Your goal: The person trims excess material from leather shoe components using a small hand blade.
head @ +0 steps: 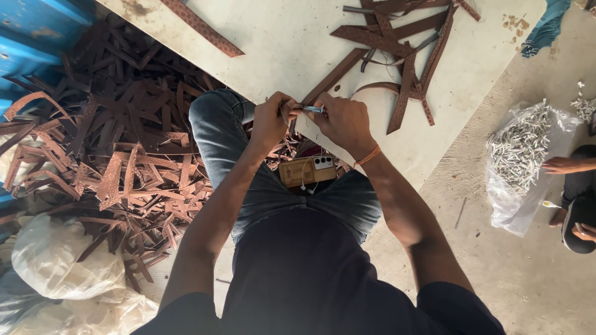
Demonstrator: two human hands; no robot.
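Blue metal surface (pixel 37 28): upper left corner of the frame, scuffed, partly behind the scrap heap.
Heap of brown patterned leather strap offcuts (pixel 118 142): fills the left side, from upper left to lower centre-left, pieces lying crosswise on the floor.
Crumpled whitish plastic bags (pixel 62 260): lower left corner, just below the heap.
Left hand (pixel 272 121): centre of the frame, fingers curled and pinching the near end of a long brown leather strap (pixel 335 75) at the board's edge.
Small silvery-blue metal piece (pixel 313 109): between the 2 hands, touching the strap's end; what it is exactly, I cannot tell.
Right hand (pixel 344 123): just right of the left hand, fingers closed on the metal piece and the strap end; an orange band (pixel 367 156) sits on the wrist.
Phone with white earphone cable (pixel 306 171): in the lap, on the blue jeans, just below the hands.
Pale wooden board (pixel 279 43): upper centre, running diagonally; the held strap lies on it, slanting up to the right.
Pile of loose brown straps (pixel 406 49): upper centre-right on the board, crossed over 1 another.
Clear plastic bag of small silvery metal parts (pixel 518 155): right side, on the concrete floor.
Another person's hand (pixel 562 165): right edge, beside that bag.
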